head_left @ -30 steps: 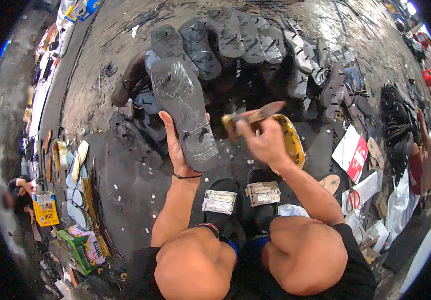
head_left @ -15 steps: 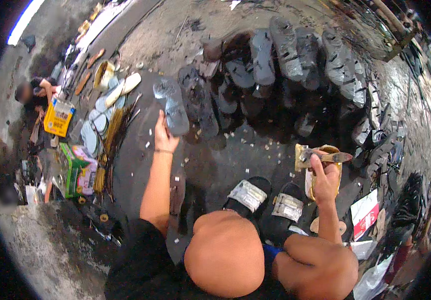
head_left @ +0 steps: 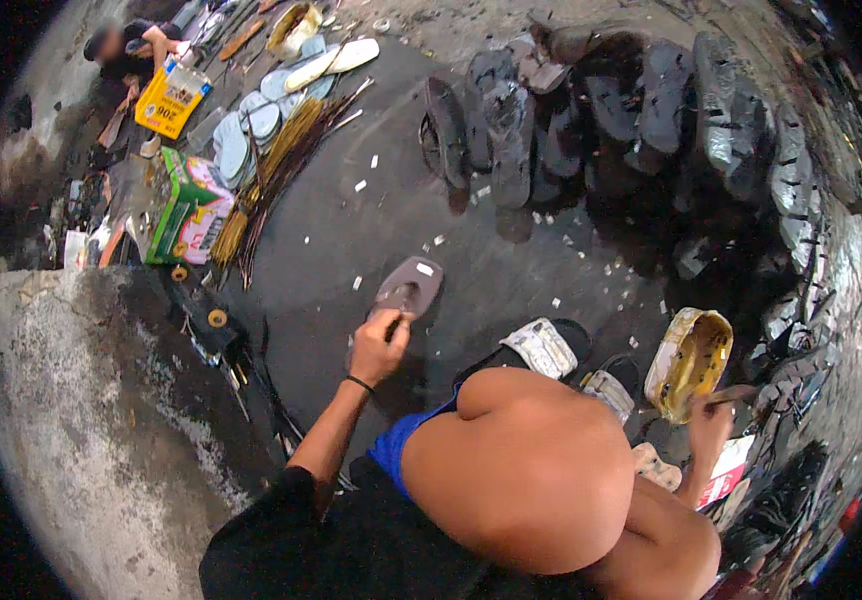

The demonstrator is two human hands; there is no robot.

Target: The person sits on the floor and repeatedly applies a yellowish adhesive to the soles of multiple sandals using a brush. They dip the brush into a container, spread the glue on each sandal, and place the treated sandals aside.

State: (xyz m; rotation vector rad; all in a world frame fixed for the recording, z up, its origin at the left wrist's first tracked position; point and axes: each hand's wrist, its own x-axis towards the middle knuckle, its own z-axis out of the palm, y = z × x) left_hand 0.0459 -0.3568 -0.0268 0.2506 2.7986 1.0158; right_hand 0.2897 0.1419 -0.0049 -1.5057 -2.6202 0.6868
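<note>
My left hand [head_left: 383, 345] is closed at the middle of a brownish-grey sandal sole [head_left: 419, 284] with a small white piece near its tip; the hand covers the sole's near part. At the right, my right hand [head_left: 711, 428] is closed round a brush [head_left: 735, 394] with a dark handle. The brush head is hard to make out beside the rim of an oblong, glue-stained container [head_left: 662, 360] with yellowish contents. Dark sandal soles [head_left: 509, 140] stand in a row at the far side.
At the left lie a bundle of thin sticks [head_left: 276, 175], pale blue soles [head_left: 261, 118], a green and pink box [head_left: 191, 210] and a yellow can [head_left: 173, 98]. Another person [head_left: 131, 50] sits at the far left. Small white scraps dot the dark mat [head_left: 321, 240].
My left hand has let go of the shiny dark sole, drawn back and closed on the brownish-grey one. My right hand has lowered the brush at the container. The view has turned left.
</note>
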